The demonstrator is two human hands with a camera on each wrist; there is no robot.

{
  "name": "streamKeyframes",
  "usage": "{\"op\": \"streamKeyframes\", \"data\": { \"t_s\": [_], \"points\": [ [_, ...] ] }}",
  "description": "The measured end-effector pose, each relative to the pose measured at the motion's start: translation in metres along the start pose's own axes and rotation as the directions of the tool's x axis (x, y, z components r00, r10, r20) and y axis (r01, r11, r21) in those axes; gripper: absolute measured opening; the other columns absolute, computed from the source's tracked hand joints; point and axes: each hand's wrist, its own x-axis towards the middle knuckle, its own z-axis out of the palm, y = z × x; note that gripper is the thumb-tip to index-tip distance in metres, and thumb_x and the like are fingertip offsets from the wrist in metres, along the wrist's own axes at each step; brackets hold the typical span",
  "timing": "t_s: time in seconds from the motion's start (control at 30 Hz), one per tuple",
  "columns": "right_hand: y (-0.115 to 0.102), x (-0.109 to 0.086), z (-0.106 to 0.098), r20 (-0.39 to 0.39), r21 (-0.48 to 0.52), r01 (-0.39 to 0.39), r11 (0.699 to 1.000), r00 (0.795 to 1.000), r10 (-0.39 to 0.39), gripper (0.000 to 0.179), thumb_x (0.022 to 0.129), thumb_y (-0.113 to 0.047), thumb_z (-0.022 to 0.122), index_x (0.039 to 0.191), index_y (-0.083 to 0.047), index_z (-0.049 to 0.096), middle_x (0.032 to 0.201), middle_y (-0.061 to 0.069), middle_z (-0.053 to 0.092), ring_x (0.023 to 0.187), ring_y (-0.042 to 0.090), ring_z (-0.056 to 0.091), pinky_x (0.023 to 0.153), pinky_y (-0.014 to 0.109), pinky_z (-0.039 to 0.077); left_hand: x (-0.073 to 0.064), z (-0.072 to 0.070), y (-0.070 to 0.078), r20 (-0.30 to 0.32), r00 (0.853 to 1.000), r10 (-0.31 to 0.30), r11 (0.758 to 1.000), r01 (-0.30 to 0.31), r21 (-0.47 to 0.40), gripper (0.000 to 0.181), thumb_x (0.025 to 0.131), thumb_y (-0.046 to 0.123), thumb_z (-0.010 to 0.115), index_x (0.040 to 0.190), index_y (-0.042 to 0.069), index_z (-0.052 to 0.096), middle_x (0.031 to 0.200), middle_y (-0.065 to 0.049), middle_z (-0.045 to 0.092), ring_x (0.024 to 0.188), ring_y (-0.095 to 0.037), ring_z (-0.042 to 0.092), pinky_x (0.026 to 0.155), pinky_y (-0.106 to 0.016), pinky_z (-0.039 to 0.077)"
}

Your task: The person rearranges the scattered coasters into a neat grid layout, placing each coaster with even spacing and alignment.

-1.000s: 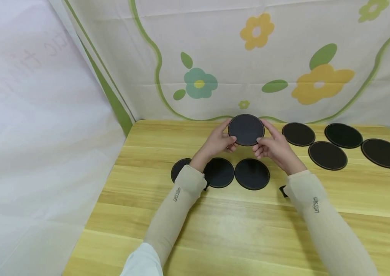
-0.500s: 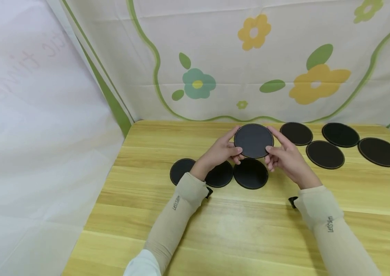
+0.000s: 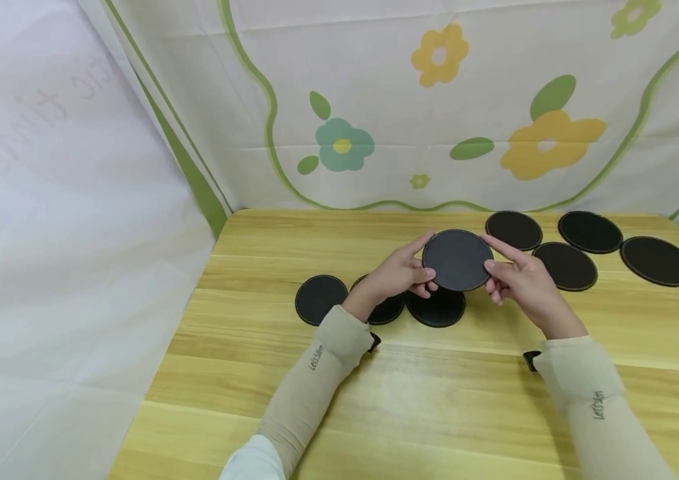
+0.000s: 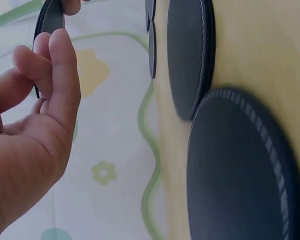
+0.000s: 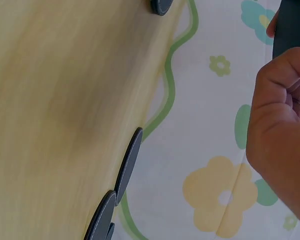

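Between both hands, a round black coaster (image 3: 457, 260) with a stitched edge is held up above the table, its flat face toward the head camera. My left hand (image 3: 396, 273) pinches its left rim between thumb and fingers. On the opposite rim, my right hand (image 3: 522, 280) grips it the same way. In the left wrist view, the held coaster (image 4: 52, 20) shows edge-on past the left hand (image 4: 35, 115). The right wrist view catches part of that coaster (image 5: 292, 30) behind the right hand (image 5: 285, 100). Below it lies another coaster (image 3: 435, 309), partly covered.
On the left of the wooden table (image 3: 435, 400) lie a coaster (image 3: 320, 300) and a neighbour (image 3: 389, 311) partly behind the left wrist. Several more coasters, such as the far right one (image 3: 657, 261), lie at the back right. A flowered cloth (image 3: 387, 80) hangs behind the table.
Both hands have brought the held coaster toward the right and nearer to me, from the back edge to above the row of coasters. The coasters on the table stay put.
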Motion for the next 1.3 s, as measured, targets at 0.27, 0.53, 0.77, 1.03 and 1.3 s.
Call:
{"op": "streamKeyframes", "data": {
  "t_s": [0.27, 0.53, 0.77, 1.03, 1.3],
  "points": [
    [0.007, -0.016, -0.017, -0.015, -0.143, -0.029, 0.989, 1.0, 0.027, 0.063, 0.105, -0.016, 0.057, 0.161, -0.012, 0.028, 0.071, 0.011, 0.067, 0.055, 0.02, 0.061, 0.051, 0.034, 0.054, 0.013, 0.027, -0.013, -0.078, 0.995, -0.066, 0.998, 0.066, -0.001, 0.077, 0.1, -0.006, 0.057, 0.163, 0.023, 0.023, 0.078, -0.02, 0.07, 0.059, -0.023, 0.063, 0.063, -0.036, 0.059],
    [0.011, -0.027, -0.033, -0.007, -0.181, -0.025, 0.983, 1.0, 0.024, 0.062, 0.106, -0.013, 0.056, 0.161, -0.01, 0.028, 0.071, 0.014, 0.067, 0.055, 0.02, 0.062, 0.05, 0.035, 0.055, 0.021, 0.045, -0.018, -0.104, 0.99, -0.1, 0.995, 0.099, -0.021, 0.076, 0.1, -0.005, 0.059, 0.162, 0.027, 0.028, 0.079, -0.021, 0.07, 0.055, -0.02, 0.06, 0.056, -0.029, 0.056],
    [-0.005, -0.026, -0.042, -0.006, -0.058, 0.034, 0.998, 0.999, -0.035, 0.061, 0.104, -0.005, 0.057, 0.16, -0.015, 0.033, 0.071, 0.014, 0.067, 0.055, 0.019, 0.061, 0.048, 0.03, 0.052, 0.033, 0.044, 0.0, -0.07, 0.996, -0.058, 0.998, 0.06, 0.022, 0.076, 0.1, -0.003, 0.059, 0.162, 0.028, 0.028, 0.08, -0.023, 0.069, 0.05, -0.021, 0.056, 0.058, -0.032, 0.058],
    [-0.014, -0.025, -0.048, -0.042, -0.006, 0.005, 1.0, 0.999, -0.005, 0.061, 0.105, -0.007, 0.056, 0.16, -0.013, 0.031, 0.069, 0.012, 0.066, 0.053, 0.016, 0.057, 0.046, 0.029, 0.047, 0.044, 0.046, 0.015, -0.062, 0.994, -0.087, 0.995, 0.089, 0.033, 0.075, 0.1, 0.0, 0.061, 0.161, 0.029, 0.03, 0.085, -0.024, 0.07, 0.045, -0.021, 0.04, 0.058, -0.033, 0.058],
    [-0.004, -0.036, -0.059, -0.054, -0.148, -0.145, 0.978, 0.989, 0.138, 0.064, 0.107, -0.013, 0.054, 0.161, -0.005, 0.021, 0.071, 0.012, 0.067, 0.054, 0.014, 0.056, 0.049, 0.028, 0.048, 0.048, 0.066, -0.003, -0.056, 0.985, -0.163, 0.986, 0.165, 0.028, 0.074, 0.1, -0.002, 0.06, 0.162, 0.022, 0.027, 0.076, -0.022, 0.069, 0.041, -0.016, 0.043, 0.056, -0.034, 0.058]
  ]
}}
